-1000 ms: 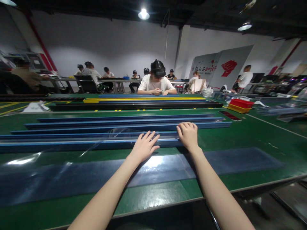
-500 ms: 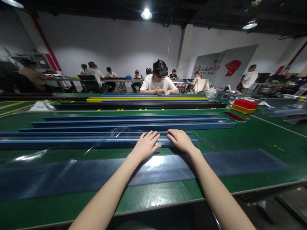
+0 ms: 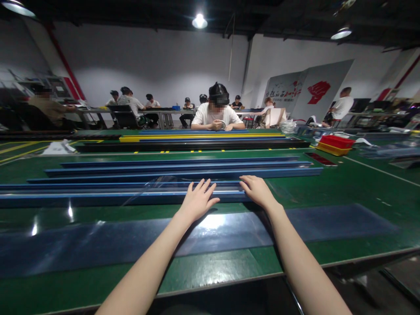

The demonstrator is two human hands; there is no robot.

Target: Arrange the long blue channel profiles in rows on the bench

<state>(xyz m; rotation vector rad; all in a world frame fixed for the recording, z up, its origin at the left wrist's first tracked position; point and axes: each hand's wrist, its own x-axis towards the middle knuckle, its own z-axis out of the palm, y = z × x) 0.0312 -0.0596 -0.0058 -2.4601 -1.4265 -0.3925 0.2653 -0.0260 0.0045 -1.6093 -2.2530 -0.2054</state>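
My left hand (image 3: 198, 201) lies over the nearest long blue channel strip (image 3: 114, 199), its fingers spread and reaching across the rails. At the strip's right end is my right hand (image 3: 258, 190), fingers stretched out over the rail; the end itself is hidden beneath it. A thin clear plastic film (image 3: 160, 184) bulges up over the strip, left of my left hand. Closer to me, under my forearms, a long stack of clear bluish plastic sheet (image 3: 315, 224) lies flat on the green table (image 3: 226, 267). More blue channel strips (image 3: 183, 171) lie parallel just beyond my fingers.
Farther back lie a long black strip (image 3: 193, 145) and a yellow strip (image 3: 203, 137). A phone (image 3: 320, 159) and a red bin (image 3: 336, 141) on a yellow one stand at the right. Across the table sits a co-worker (image 3: 216, 114) holding a small ring-shaped thing.
My right hand has slid right along the blue channel strip, away from my left hand, which has barely moved. Glints on the clear film at the left have shifted.
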